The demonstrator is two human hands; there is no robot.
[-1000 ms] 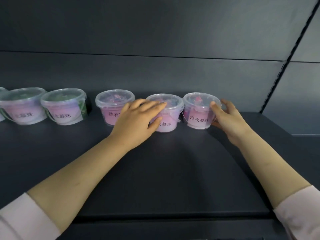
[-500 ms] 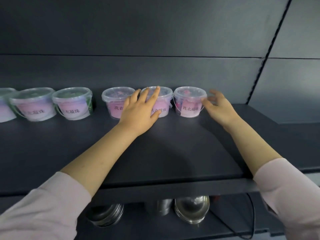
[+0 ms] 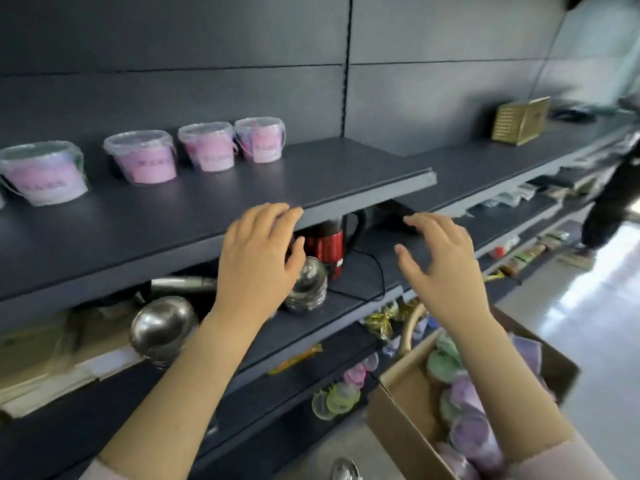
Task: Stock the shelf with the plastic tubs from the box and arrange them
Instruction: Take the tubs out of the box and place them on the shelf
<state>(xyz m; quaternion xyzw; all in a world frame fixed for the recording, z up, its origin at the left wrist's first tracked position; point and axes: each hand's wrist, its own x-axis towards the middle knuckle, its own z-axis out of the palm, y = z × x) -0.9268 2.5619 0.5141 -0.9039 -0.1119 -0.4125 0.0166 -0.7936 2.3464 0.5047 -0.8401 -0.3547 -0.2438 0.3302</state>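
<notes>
The left hand [image 3: 258, 261] and right hand [image 3: 440, 268] are held empty, fingers [image 3: 272, 216] loosely spread. Tubs [image 3: 145, 157] are lined up far left.

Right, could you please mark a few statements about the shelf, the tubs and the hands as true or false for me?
1. The left hand and the right hand hold nothing. True.
2. The cardboard box is empty. False: it holds tubs with purple and green lids.
3. The plastic tubs on the top shelf stand upright with their lids on. True.
4. The red kettle stands beside those plastic tubs. False: it stands on the shelf below.
5. The gold box touches the plastic tubs. False: it sits apart, far to the right on the next shelf section.
</notes>
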